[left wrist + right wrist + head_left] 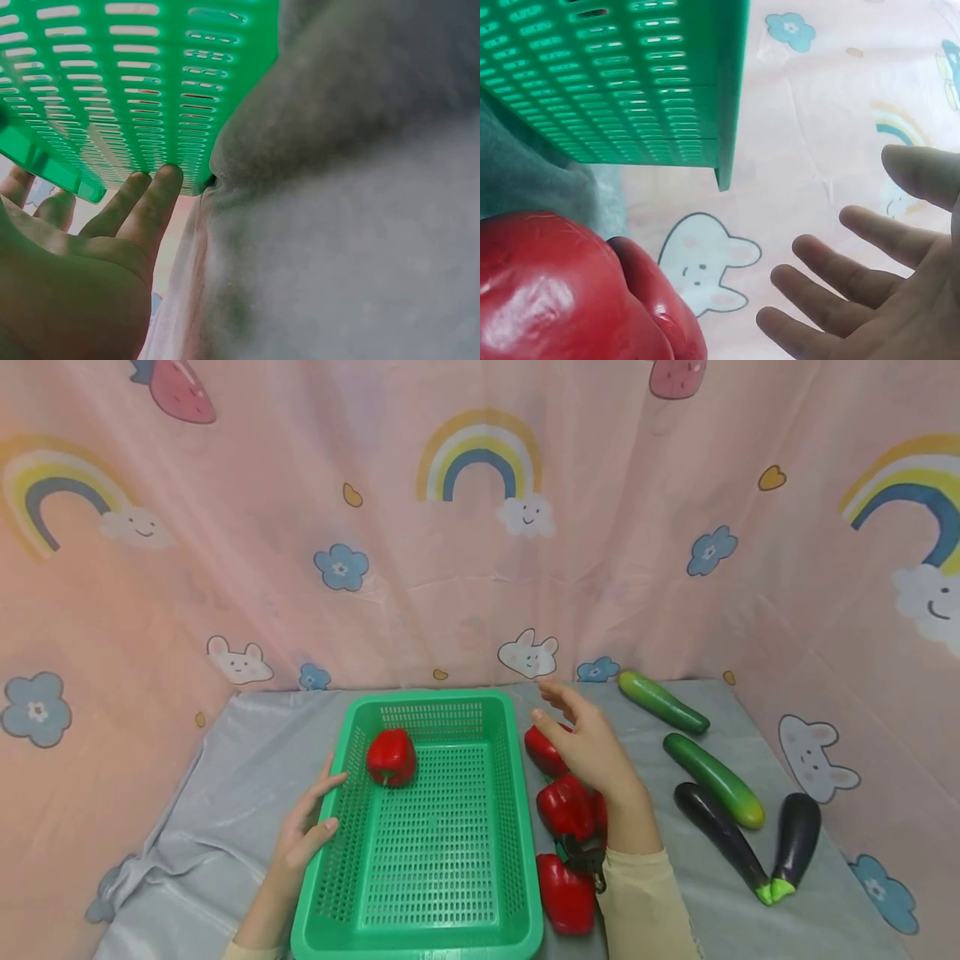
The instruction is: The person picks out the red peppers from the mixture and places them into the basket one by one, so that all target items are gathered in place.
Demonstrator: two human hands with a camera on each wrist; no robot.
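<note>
A green plastic basket (528, 860) with slotted walls holds one red bell pepper (391, 757) near its far left corner. My left hand (302, 831) rests against the basket's left side. In the left wrist view, extended fingers (154, 206) touch the slotted outer wall. My right hand (592, 745) hovers, fingers spread and holding nothing, above several red bell peppers along the basket's right side. Among these are a far pepper (546, 752), a middle one (564, 807) and a near one (566, 895). The right forearm partly hides another.
Right of the peppers lie two green zucchini-like vegetables, one farther back (663, 702) and one closer (714, 778). Nearby are two eggplants, one left (722, 839) and one right (797, 839). A grey cloth (202, 827) covers the table; a pink patterned curtain (450, 610) hangs around it.
</note>
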